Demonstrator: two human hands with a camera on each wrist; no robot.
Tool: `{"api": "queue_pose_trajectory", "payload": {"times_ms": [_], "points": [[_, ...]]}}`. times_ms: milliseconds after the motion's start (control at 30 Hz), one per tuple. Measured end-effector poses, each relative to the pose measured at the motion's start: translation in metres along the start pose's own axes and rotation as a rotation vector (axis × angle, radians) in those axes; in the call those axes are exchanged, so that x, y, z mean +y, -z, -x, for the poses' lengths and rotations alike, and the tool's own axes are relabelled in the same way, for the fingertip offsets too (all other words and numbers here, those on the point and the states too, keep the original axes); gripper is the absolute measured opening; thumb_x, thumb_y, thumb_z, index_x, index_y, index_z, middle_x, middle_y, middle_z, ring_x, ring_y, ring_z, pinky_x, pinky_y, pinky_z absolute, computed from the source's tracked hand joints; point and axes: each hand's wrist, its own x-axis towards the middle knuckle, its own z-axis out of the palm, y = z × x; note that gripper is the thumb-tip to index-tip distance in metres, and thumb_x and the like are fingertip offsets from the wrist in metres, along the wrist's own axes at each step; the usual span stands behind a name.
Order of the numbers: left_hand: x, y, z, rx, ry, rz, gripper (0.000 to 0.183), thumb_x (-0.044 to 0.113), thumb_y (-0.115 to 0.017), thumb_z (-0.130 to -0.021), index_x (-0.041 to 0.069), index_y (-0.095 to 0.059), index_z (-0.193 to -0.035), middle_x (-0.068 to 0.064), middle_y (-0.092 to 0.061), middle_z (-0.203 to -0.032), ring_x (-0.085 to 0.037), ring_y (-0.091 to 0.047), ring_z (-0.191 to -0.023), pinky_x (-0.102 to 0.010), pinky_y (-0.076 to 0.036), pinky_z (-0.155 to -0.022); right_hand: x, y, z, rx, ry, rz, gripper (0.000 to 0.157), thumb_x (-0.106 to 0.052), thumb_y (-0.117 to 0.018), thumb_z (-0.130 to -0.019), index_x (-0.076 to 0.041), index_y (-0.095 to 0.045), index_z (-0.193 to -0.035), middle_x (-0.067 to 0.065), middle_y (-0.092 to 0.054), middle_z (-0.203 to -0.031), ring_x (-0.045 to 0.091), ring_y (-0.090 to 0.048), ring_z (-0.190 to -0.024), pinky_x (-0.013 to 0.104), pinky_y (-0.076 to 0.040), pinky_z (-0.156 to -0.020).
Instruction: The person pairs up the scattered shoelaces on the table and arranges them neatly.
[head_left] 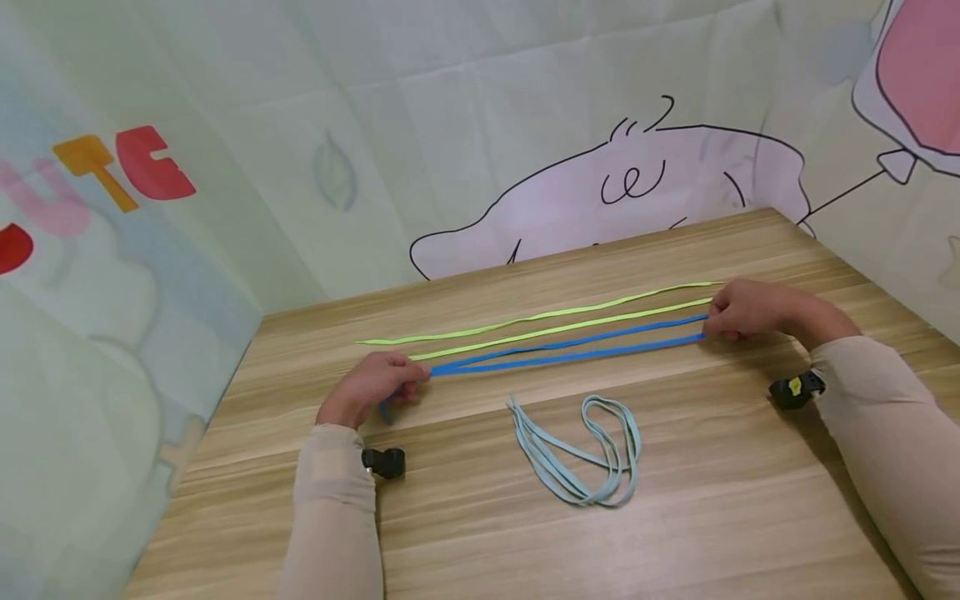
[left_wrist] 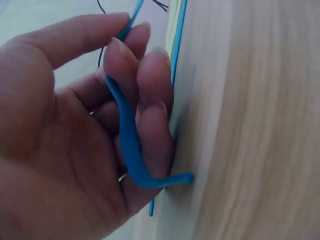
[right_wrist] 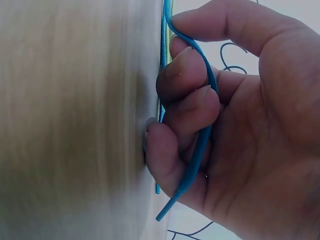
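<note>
A blue shoelace (left_wrist: 131,145) stretches between the two hands. My left hand (head_left: 378,385) pinches it between thumb and index finger, and its loose end hangs across the curled fingers. Over on the right, my right hand (head_left: 750,310) pinches the other end, whose tip (right_wrist: 167,209) dangles past the palm. A second blue strand (left_wrist: 178,45) lies along the tabletop beside the hands. Behind the blue strands, two yellow-green shoelace strands (head_left: 540,317) run roughly parallel, partly covered by the hands. Whether paired strands join is hidden.
Nearer the body, a loosely looped bundle of pale blue shoelaces (head_left: 577,467) lies on the wooden table (head_left: 675,517). A printed cloth backdrop (head_left: 480,108) rises behind the table's far edge. Each wrist carries a small black camera (head_left: 384,462).
</note>
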Motion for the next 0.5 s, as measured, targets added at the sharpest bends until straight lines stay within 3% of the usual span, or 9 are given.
{"api": "queue_pose_trajectory", "payload": {"times_ms": [200,500], "points": [[0.0009,-0.0005,0.0007,0.000,0.027,-0.066,0.032,0.031,-0.065,-0.085,0.005,-0.056,-0.070,-0.004,-0.050,-0.065,-0.018,-0.044,-0.056,-0.029,-0.037,-0.057,0.0008,-0.0011,-0.0013,-0.002,0.013,0.021,0.018,-0.022,-0.063,-0.082,-0.007,-0.057,-0.074,0.000,-0.050,-0.060,0.013,-0.044,-0.053,0.028,-0.036,-0.050],[0.0016,-0.0010,0.0009,0.018,0.041,-0.111,0.026,0.025,-0.066,-0.084,0.006,-0.056,-0.070,-0.004,-0.052,-0.069,-0.018,-0.054,-0.063,-0.030,-0.039,-0.056,0.0029,-0.0023,-0.0025,0.008,0.021,0.041,0.016,-0.021,-0.063,-0.081,-0.007,-0.058,-0.075,0.000,-0.050,-0.060,0.013,-0.044,-0.052,0.027,-0.036,-0.048]]}}
